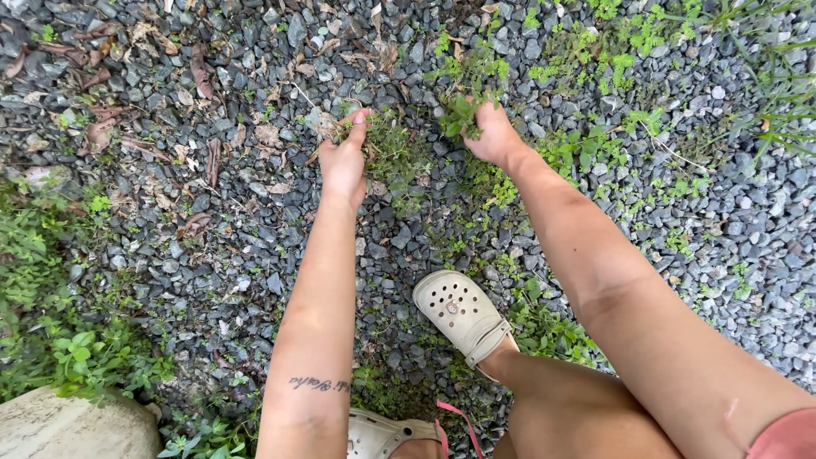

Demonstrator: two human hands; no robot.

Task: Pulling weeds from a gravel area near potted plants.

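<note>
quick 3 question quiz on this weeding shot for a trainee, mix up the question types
1. True or false: the right hand grips a clump of green weeds.
2. The left hand is: A) flat on the large stone, B) at a low weed patch in the gravel, C) on the clog.
3. What dry litter lies upper left on the gravel?

Key: 1 true. 2 B. 3 Brown dead leaves.
</note>
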